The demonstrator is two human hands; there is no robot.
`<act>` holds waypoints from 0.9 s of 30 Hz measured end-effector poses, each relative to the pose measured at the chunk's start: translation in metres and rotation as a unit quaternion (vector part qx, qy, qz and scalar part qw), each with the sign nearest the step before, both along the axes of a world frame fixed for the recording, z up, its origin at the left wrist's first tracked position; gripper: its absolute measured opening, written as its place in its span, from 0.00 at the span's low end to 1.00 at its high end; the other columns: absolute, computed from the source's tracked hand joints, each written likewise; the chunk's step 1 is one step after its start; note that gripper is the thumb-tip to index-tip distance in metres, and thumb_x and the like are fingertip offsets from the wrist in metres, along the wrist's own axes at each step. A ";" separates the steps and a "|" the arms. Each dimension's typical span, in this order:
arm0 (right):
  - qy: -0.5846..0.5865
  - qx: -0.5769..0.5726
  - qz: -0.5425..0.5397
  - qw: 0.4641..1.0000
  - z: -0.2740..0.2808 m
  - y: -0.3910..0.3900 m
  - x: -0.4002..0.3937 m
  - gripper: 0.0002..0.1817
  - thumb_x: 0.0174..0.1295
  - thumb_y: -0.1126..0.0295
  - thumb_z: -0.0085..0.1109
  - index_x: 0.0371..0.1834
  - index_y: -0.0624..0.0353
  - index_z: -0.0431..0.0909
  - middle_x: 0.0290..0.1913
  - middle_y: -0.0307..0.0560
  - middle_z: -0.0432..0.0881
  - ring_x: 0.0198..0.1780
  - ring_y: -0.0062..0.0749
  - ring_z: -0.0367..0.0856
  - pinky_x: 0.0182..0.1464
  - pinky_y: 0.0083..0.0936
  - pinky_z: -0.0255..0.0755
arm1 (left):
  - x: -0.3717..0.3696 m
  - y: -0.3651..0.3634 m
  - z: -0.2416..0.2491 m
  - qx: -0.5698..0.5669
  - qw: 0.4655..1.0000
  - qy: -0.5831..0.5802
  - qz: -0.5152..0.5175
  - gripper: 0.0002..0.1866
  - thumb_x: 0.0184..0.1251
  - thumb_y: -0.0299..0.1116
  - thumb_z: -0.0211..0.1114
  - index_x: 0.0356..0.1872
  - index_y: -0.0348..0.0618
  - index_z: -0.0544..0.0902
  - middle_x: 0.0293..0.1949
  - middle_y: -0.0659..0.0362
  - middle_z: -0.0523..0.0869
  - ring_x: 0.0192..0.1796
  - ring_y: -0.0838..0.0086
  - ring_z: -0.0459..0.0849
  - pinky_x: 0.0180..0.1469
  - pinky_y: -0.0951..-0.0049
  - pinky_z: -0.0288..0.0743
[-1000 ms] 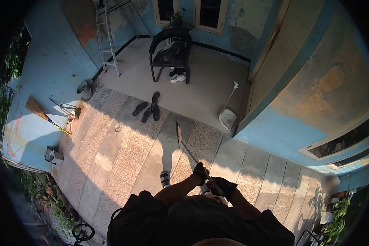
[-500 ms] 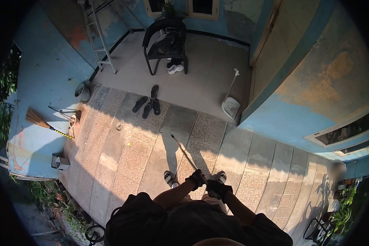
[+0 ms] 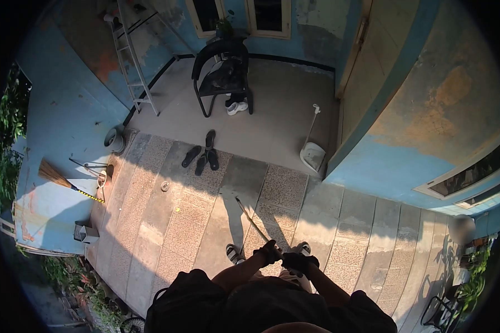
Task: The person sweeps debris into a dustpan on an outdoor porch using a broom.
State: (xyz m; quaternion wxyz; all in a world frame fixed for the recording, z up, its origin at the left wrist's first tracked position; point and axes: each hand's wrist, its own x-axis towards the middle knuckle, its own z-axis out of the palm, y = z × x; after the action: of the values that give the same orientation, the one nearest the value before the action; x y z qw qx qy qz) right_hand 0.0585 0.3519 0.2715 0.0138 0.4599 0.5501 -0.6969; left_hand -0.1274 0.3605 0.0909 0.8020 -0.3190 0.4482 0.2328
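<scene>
Nearest, well back from the loose sandals (image 3: 213,159) and to their right, the left hand (image 3: 268,253) closes in a dark glove around the stick (image 3: 252,223), its fingers seeming curled and pressed to the shaft. Just beside it, a little farther right of the sandals, the right hand (image 3: 299,264) also looks wrapped round the stick near its rear end, though its separate fingers cannot be told apart. The feet (image 3: 235,254) stand apart, on the near side of the sandals. The stick slants forward and left, its far tip short of the sandals and slightly right of them; whether it touches the paving (image 3: 172,216) cannot be told. With the hands so close together, leverage looks slight, so a bump at the tip could twist the shaft or slide it through the gloves. A reach forward and left could clip the sandals and scatter them; a low tip could snag in a paving seam, and a careless pull back could bring it against a foot. Shadow near the sandals makes the dark tip easy to misjudge. To the sandals' right, well apart, stands the dustpan (image 3: 313,157), which only a wide swing would knock. Left of the sandals are the bucket (image 3: 115,141) and, farther off, the broom (image 3: 54,174). Beyond the sandals are white shoes (image 3: 237,108) under the chair (image 3: 221,86), with the ladder (image 3: 142,100) beyond and to the left.
</scene>
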 end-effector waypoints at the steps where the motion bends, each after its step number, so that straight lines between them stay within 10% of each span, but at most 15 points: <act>1: 0.057 -0.007 -0.041 0.998 -0.010 -0.003 0.006 0.13 0.64 0.60 0.54 0.36 0.59 0.73 0.29 0.41 0.80 0.32 0.28 0.79 0.36 0.29 0.73 | -0.002 0.005 0.006 -0.023 0.999 -0.032 -0.025 0.18 0.58 0.42 0.67 0.45 0.50 0.71 0.39 0.58 0.75 0.43 0.69 0.78 0.48 0.60 0.77; 5: -0.003 -0.050 -0.027 0.998 -0.024 0.000 0.014 0.14 0.63 0.57 0.55 0.37 0.58 0.73 0.28 0.42 0.80 0.31 0.29 0.79 0.34 0.30 0.73 | -0.004 0.011 0.010 -0.194 0.933 -0.295 0.071 0.20 0.60 0.46 0.65 0.47 0.48 0.70 0.42 0.57 0.77 0.43 0.67 0.77 0.46 0.61 0.77; 7: -0.047 -0.010 0.058 0.997 -0.035 0.002 0.015 0.14 0.62 0.57 0.55 0.38 0.57 0.72 0.28 0.43 0.79 0.29 0.30 0.79 0.31 0.32 0.73 | 0.022 0.012 0.016 -0.033 0.996 0.065 -0.056 0.21 0.61 0.50 0.64 0.46 0.47 0.75 0.34 0.60 0.77 0.35 0.67 0.79 0.40 0.64 0.79; 14: -0.103 -0.033 0.130 0.985 -0.026 0.026 -0.004 0.13 0.60 0.60 0.50 0.39 0.58 0.71 0.25 0.44 0.77 0.25 0.30 0.77 0.27 0.34 0.69 | 0.023 -0.020 -0.027 0.002 0.983 0.166 -0.077 0.12 0.66 0.47 0.54 0.38 0.52 0.72 0.35 0.58 0.75 0.35 0.67 0.73 0.36 0.66 0.71; 16: -0.039 -0.121 0.068 0.989 -0.121 0.000 0.002 0.12 0.58 0.62 0.50 0.40 0.57 0.70 0.23 0.42 0.75 0.22 0.30 0.74 0.23 0.32 0.67 | 0.014 -0.047 -0.123 -0.214 0.967 0.000 0.136 0.20 0.63 0.47 0.58 0.51 0.50 0.71 0.55 0.56 0.75 0.56 0.68 0.73 0.58 0.68 0.69; 17: -0.014 -0.032 0.109 0.993 -0.168 -0.006 0.001 0.11 0.58 0.63 0.49 0.40 0.57 0.70 0.22 0.41 0.73 0.20 0.29 0.73 0.21 0.29 0.66 | 0.019 -0.027 -0.074 -0.249 0.948 0.080 0.179 0.18 0.58 0.44 0.61 0.46 0.50 0.72 0.55 0.57 0.75 0.55 0.71 0.72 0.56 0.72 0.71; 19: -0.052 -0.046 0.062 0.996 -0.171 -0.018 0.002 0.11 0.58 0.67 0.47 0.42 0.57 0.69 0.21 0.39 0.72 0.17 0.27 0.71 0.17 0.26 0.64 | 0.018 -0.058 -0.158 -0.154 0.986 0.044 0.034 0.17 0.58 0.44 0.61 0.46 0.52 0.72 0.54 0.56 0.75 0.55 0.72 0.71 0.54 0.71 0.72; 23: -0.201 -0.200 -0.072 0.956 -0.091 -0.018 0.006 0.14 0.59 0.68 0.49 0.48 0.56 0.70 0.23 0.40 0.74 0.20 0.26 0.73 0.20 0.30 0.68 | 0.064 -0.025 -0.083 0.151 0.915 0.136 -0.349 0.12 0.65 0.45 0.56 0.27 0.50 0.73 0.20 0.61 0.72 0.19 0.70 0.71 0.23 0.68 0.68; 27: -0.354 -0.272 -0.163 0.880 -0.167 -0.195 0.101 0.14 0.58 0.54 0.54 0.21 0.48 0.67 0.11 0.35 0.62 0.09 0.27 0.62 0.12 0.27 0.56 | 0.129 -0.050 -0.095 0.268 0.898 0.107 -0.332 0.11 0.68 0.43 0.58 0.30 0.52 0.70 0.20 0.62 0.72 0.20 0.72 0.72 0.22 0.67 0.70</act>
State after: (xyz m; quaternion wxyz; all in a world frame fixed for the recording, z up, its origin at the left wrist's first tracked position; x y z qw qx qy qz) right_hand 0.1597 0.1567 0.1042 0.2183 0.7370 0.2147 -0.6026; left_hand 0.0018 0.3101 -0.0043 0.8349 0.1027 0.5320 0.0970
